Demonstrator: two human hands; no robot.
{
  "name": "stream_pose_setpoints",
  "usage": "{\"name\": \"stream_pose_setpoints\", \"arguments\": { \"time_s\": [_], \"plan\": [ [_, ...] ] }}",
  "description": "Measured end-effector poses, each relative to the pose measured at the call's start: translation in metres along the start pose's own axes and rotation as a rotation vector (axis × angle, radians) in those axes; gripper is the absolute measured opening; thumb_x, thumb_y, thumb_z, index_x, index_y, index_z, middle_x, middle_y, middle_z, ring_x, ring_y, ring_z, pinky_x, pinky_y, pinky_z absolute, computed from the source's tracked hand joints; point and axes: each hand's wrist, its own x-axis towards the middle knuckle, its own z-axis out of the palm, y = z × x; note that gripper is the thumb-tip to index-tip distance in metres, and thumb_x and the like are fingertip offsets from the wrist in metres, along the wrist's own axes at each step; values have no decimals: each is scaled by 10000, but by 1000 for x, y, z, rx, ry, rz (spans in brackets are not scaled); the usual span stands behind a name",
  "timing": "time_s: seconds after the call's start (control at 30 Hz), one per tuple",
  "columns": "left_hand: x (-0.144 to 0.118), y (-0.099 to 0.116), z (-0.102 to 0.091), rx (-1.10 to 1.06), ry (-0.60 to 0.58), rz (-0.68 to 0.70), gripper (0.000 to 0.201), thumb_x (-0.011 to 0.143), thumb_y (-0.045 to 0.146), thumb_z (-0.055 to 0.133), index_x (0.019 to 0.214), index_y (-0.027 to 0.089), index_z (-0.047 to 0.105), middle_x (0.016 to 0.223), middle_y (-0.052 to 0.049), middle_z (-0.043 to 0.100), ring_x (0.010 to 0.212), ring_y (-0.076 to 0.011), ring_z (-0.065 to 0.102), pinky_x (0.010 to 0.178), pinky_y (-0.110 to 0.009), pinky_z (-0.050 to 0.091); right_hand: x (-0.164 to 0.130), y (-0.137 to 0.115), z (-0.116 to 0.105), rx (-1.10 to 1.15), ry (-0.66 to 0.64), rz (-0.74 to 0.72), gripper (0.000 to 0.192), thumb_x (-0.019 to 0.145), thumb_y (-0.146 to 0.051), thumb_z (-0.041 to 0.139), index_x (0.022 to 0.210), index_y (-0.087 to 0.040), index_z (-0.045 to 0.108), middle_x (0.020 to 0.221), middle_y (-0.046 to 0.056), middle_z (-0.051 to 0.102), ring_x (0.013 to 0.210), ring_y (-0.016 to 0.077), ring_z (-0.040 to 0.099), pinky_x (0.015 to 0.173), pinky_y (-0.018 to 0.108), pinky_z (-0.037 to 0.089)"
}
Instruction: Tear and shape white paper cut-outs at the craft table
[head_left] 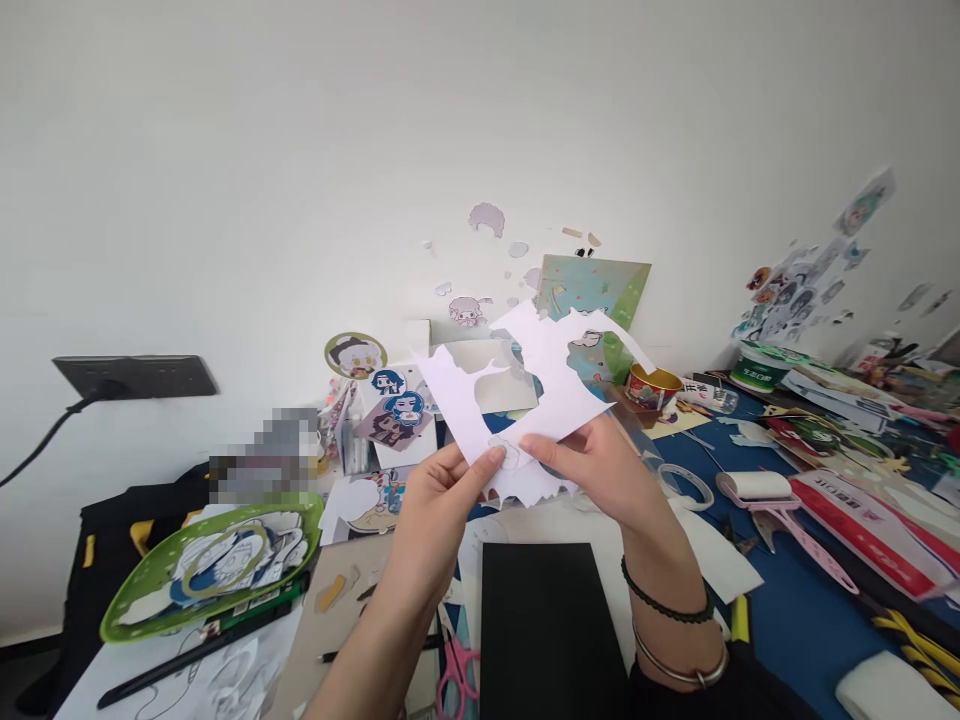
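A white sheet of paper (559,375) with jagged edges and large cut-out gaps is held up above the desk. My left hand (442,490) pinches its lower left part between thumb and fingers. With its thumb on top, my right hand (592,460) grips the lower right side. A small outlined shape (504,452) is drawn on the paper between my thumbs. Under my hands lies a black flat rectangle (551,630). Pink-handled scissors (457,665) rest between my left forearm and that rectangle, partly hidden.
At left, a green tray (112,625) holds paper cut-outs, beside a black pen-like stick (187,660). To the right lie a tape roll (686,487), a pink lint roller (787,510) and a red-and-white packet (877,535). A bowl (652,388) stands near the wall.
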Motion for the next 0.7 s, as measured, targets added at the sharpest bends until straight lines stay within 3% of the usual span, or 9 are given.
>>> {"name": "stream_pose_setpoints", "arguments": {
  "time_s": [0.33,0.6,0.7],
  "plan": [
    [-1,3,0,8,-30,20,216,765,331,714,935,201,742,750,-12,696,664,-92,547,622,-184,457,-5,-7,-6,87,-45,54,247,804,-420,649,907,-198,682,888,54,707,824,190,641,674,279,506],
    [-3,9,2,-80,-3,6,196,766,356,697,778,165,739,725,-12,666,623,-81,523,617,-192,489,1,2,-7,332,80,-103,211,706,-342,758,880,-225,734,925,41,729,903,209,656,781,332,537],
    [-2,10,0,-55,16,-3,203,758,358,703,825,170,744,753,-21,686,641,-92,550,617,-190,489,4,5,-9,379,131,-126,203,692,-352,767,864,-249,738,934,33,734,953,221,652,844,368,530]
  ]
}}
